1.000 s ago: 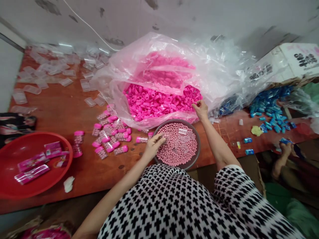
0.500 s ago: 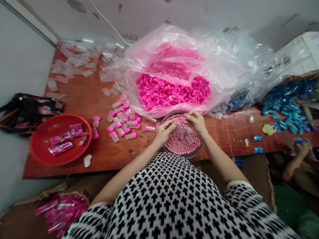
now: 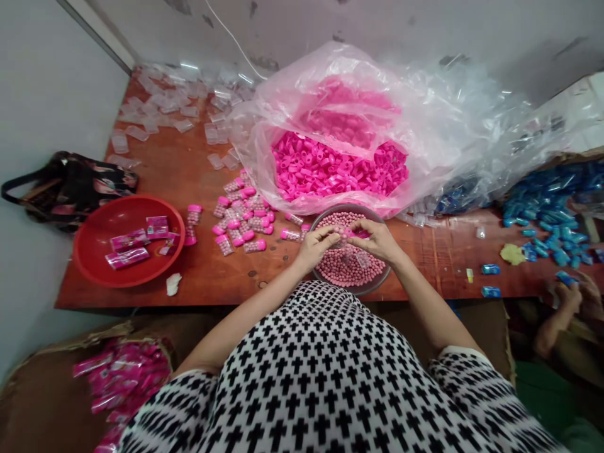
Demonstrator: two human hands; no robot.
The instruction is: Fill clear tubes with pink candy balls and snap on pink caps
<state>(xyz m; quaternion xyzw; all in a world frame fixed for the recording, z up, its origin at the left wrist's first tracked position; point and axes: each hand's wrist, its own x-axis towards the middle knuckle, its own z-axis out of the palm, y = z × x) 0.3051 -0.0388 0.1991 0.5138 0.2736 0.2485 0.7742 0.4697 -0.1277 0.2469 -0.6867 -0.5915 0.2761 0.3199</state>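
My left hand (image 3: 315, 247) is closed on a small clear bottle (image 3: 339, 234) of pink balls. Its mouth end meets a bright pink cap (image 3: 352, 233) pinched in my right hand (image 3: 378, 240); whether the cap is seated I cannot tell. Both hands are over a dark bowl (image 3: 365, 289) of loose pink balls (image 3: 342, 270), where a clear piece also lies. Left of the bowl is a heap of filled bottles with pink caps (image 3: 246, 220). Behind the bowl, a clear plastic bag (image 3: 292, 119) holds many loose pink caps (image 3: 325, 170).
At left are a red basin (image 3: 94, 270) with pink packets, a dark handbag (image 3: 80, 189) and empty clear bottles (image 3: 165, 104). A carton with pink packets (image 3: 125, 377) stands below. At right are blue containers (image 3: 550, 207) and another person's hands (image 3: 573, 296).
My hands have come together, bringing the pink cap to the bottle's mouth end. The bottle now shows as filled with balls. The whole view has shifted slightly.
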